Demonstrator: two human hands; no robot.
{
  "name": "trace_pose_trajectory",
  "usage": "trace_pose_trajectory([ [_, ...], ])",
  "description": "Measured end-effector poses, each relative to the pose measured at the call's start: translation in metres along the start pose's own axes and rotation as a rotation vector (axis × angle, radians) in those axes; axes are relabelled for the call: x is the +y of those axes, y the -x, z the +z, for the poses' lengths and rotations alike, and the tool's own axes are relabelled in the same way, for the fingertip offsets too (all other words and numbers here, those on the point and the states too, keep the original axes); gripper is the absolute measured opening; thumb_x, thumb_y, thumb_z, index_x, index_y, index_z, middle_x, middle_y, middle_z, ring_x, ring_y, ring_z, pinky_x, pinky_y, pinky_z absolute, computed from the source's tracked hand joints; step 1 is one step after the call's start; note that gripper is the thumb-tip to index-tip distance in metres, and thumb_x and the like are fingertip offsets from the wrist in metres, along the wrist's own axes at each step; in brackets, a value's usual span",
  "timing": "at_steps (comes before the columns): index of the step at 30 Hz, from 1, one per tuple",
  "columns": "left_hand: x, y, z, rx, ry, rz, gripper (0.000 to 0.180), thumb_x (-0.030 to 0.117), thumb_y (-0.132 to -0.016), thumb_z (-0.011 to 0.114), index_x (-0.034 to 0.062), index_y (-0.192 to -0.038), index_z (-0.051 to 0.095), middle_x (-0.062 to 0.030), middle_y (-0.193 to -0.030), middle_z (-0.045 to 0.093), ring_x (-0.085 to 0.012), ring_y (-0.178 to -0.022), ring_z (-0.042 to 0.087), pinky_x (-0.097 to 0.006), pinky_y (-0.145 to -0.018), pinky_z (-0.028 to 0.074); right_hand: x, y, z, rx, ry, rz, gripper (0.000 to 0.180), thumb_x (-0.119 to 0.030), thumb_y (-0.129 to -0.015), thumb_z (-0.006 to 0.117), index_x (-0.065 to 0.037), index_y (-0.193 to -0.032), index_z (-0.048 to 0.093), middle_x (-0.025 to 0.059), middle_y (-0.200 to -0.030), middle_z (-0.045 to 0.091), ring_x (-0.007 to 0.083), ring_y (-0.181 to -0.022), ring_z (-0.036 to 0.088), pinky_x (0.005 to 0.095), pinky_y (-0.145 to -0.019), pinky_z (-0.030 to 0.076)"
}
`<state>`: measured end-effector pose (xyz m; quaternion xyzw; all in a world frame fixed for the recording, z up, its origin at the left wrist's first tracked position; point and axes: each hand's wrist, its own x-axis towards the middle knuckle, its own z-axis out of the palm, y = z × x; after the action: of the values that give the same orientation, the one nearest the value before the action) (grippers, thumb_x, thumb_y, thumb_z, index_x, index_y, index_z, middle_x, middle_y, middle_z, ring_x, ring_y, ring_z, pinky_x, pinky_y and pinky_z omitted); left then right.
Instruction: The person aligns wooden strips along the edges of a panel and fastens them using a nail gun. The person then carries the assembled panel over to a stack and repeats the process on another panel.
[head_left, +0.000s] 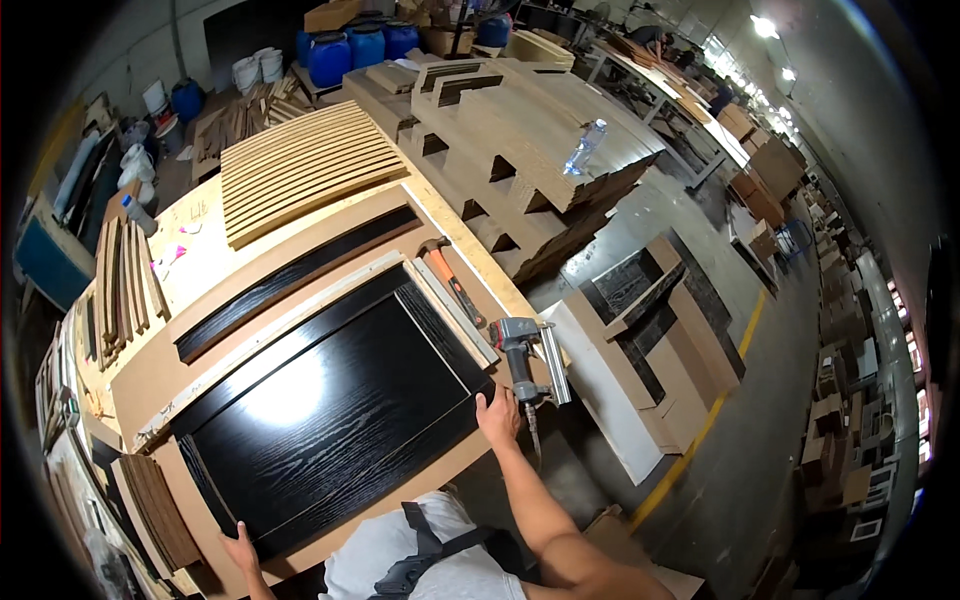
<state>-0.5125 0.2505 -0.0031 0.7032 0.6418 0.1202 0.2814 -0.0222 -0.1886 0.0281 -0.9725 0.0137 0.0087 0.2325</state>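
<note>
A black wood-grain framed panel (pixel 340 410) lies flat in front of me on brown board, with light glaring off its face. My left hand (pixel 240 551) grips its near left corner, the thumb by the edge and the other fingers partly hidden. At the near right corner, my right hand (pixel 498 416) holds the panel's edge with the thumb on top. Just beyond that hand rests a grey and black pneumatic nail gun (pixel 527 360) with a hose hanging down. A hammer (pixel 452 281) with an orange and black handle lies past the panel's far right corner.
Behind the panel are a narrow black strip (pixel 290 285) and a row of pale wooden slats (pixel 305 165). Brown curved strips (pixel 158 510) are stacked at left. Cardboard stacks (pixel 530 130) bearing a plastic bottle (pixel 585 147) stand beyond the table, and more black pieces (pixel 640 300) lie at right.
</note>
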Motion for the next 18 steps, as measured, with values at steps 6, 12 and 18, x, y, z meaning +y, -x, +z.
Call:
trace_pose_trajectory([
  [6,-0.016,-0.057,0.008,0.02,-0.047,0.115,0.075,0.025,-0.092,0.07,-0.0139,-0.145,0.035,-0.0321,-0.147,0.043,-0.0437,-0.137,0.042,-0.043,-0.117,0.03,-0.009,0.0,-0.007,-0.095,-0.074,0.18,0.048,-0.033,-0.088,0.072,-0.002,-0.123,0.061,0.0188,-0.124,0.063,0.0396,-0.118,0.058,0.0496,-0.099,0.049],
  [12,-0.038,-0.104,0.005,-0.019,0.081,0.192,0.065,0.017,-0.092,0.069,-0.0119,-0.142,0.04,-0.0302,-0.14,0.05,-0.0437,-0.13,0.048,-0.044,-0.114,0.034,-0.021,0.04,-0.022,-0.173,-0.012,0.346,0.05,-0.035,-0.086,0.073,-0.005,-0.126,0.064,0.0194,-0.132,0.062,0.0368,-0.124,0.058,0.0464,-0.104,0.047],
  [18,-0.074,-0.128,0.02,0.142,-0.045,0.446,0.063,0.013,-0.092,0.066,-0.0097,-0.144,0.04,-0.0305,-0.141,0.05,-0.0447,-0.133,0.045,-0.047,-0.114,0.033,0.019,0.12,-0.027,-0.059,0.001,0.354,0.049,-0.034,-0.09,0.071,-0.004,-0.127,0.058,0.0215,-0.126,0.06,0.04,-0.12,0.058,0.0485,-0.1,0.048],
])
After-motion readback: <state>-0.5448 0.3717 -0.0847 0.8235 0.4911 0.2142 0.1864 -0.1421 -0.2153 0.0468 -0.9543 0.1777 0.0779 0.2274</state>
